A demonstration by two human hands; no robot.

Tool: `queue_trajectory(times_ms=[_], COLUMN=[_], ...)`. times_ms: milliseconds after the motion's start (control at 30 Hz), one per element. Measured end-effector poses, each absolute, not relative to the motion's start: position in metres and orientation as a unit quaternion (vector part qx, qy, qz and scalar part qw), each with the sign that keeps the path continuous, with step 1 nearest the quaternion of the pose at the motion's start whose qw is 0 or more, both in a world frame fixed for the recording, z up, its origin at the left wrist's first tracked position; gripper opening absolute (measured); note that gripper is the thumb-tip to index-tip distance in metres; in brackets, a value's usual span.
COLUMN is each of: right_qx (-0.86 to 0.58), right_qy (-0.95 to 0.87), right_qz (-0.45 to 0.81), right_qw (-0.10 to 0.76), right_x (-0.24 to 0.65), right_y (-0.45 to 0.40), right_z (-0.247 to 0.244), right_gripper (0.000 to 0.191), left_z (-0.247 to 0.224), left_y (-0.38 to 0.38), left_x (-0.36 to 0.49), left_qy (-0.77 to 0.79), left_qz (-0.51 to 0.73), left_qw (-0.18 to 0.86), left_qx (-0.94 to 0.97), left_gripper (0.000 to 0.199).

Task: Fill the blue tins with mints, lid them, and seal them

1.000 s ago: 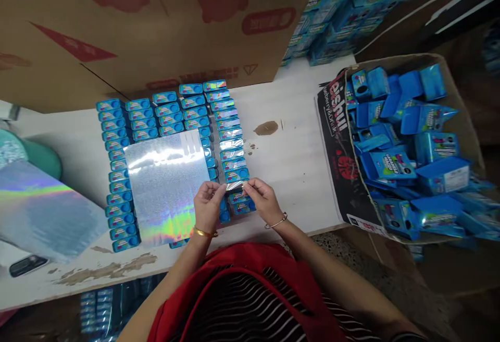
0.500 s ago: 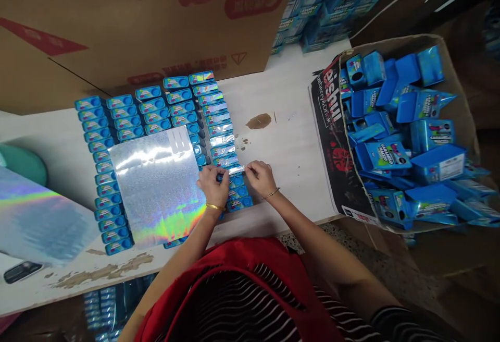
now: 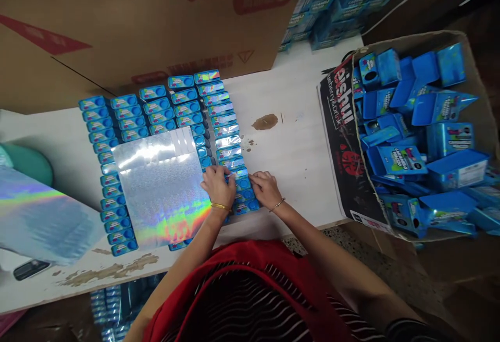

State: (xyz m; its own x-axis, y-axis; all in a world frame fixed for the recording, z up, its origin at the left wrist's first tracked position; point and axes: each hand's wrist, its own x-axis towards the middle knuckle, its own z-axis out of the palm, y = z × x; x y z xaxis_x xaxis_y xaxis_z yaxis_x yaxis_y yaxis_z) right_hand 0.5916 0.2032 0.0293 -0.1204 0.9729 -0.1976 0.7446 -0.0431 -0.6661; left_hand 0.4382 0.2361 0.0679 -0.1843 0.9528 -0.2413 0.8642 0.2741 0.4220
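Note:
In the head view, a shiny sticker strip point(image 3: 239, 173) lies across the top of a small blue box in the rightmost row. My left hand point(image 3: 219, 185) is closed at the strip's left end, fingers bent and pressed to the box. At its right end, my right hand point(image 3: 267, 188) is closed too, its fingertips against the box side. Boxes farther up this row carry similar shiny strips point(image 3: 228, 141). Nearer me, blue boxes point(image 3: 247, 206) show bare tops. Left of my hands, a silvery holographic sheet point(image 3: 162, 191) rests over other box rows point(image 3: 117, 211).
A carton point(image 3: 344, 138) full of loose blue boxes stands at the right. Behind the rows rises a big brown cardboard box point(image 3: 136, 29), with stacked blue boxes point(image 3: 328, 13) beside it. Another holographic sheet point(image 3: 42, 222), a green round object point(image 3: 33, 163) and a phone-like dark object point(image 3: 31, 269) are at left.
The strip, stretched between my hands before, now lies down on the box. My right hand has moved slightly down to the box's end. The whole view has shifted a little.

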Motion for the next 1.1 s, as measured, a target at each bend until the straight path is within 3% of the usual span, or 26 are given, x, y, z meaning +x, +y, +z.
queue_trajectory(times_ms=[133, 233, 367, 533, 933, 1100], right_qx=[-0.66, -0.591, -0.493, -0.477, -0.496, -0.497], right_qy=[-0.687, -0.737, -0.814, -0.831, -0.823, -0.824], right_qz=[0.217, 0.208, 0.23, 0.252, 0.242, 0.237], right_qw=[0.213, 0.254, 0.202, 0.133, 0.138, 0.134], right_x=[0.576, 0.535, 0.457, 0.401, 0.398, 0.397], right_y=[0.237, 0.28, 0.332, 0.36, 0.357, 0.357], right_z=[0.049, 0.068, 0.071, 0.046, 0.036, 0.036], right_gripper=[0.04, 0.039, 0.039, 0.036, 0.031, 0.032], left_z=[0.07, 0.07, 0.062, 0.045, 0.043, 0.053], left_y=[0.252, 0.289, 0.345, 0.373, 0.343, 0.324], left_x=[0.403, 0.347, 0.275, 0.242, 0.241, 0.244], left_qy=[0.719, 0.68, 0.702, 0.67, 0.622, 0.628], left_qz=[0.19, 0.265, 0.193, 0.078, 0.089, 0.105], left_qw=[0.26, 0.2, 0.086, 0.057, 0.021, 0.056], left_qx=[0.616, 0.654, 0.68, 0.736, 0.777, 0.769], left_gripper=[0.013, 0.023, 0.032, 0.027, 0.025, 0.023])
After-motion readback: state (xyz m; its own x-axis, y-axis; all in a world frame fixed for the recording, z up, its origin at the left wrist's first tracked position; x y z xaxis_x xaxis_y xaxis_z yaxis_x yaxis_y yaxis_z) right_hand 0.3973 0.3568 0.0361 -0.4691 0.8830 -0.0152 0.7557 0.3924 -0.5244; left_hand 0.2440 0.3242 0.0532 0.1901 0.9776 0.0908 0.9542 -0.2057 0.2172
